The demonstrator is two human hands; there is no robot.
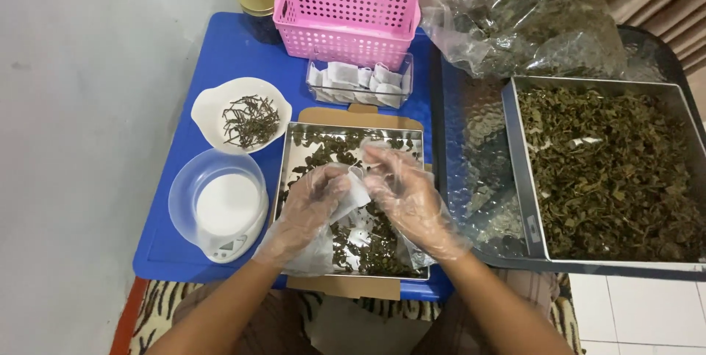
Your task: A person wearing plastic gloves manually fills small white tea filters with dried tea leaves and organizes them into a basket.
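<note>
Sachet (358, 192) pinched between both hands (309, 211) over tray (288, 150); scale (224, 211) near left.

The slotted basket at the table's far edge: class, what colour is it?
Pink; the basket shows best in the head view.

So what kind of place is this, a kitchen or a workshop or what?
Most likely a home set-up for packing dried leaves into small filter bags, not a factory. A low blue table stands on a tiled floor by curtains, with a kitchen scale and metal trays of dried leaves.
</note>
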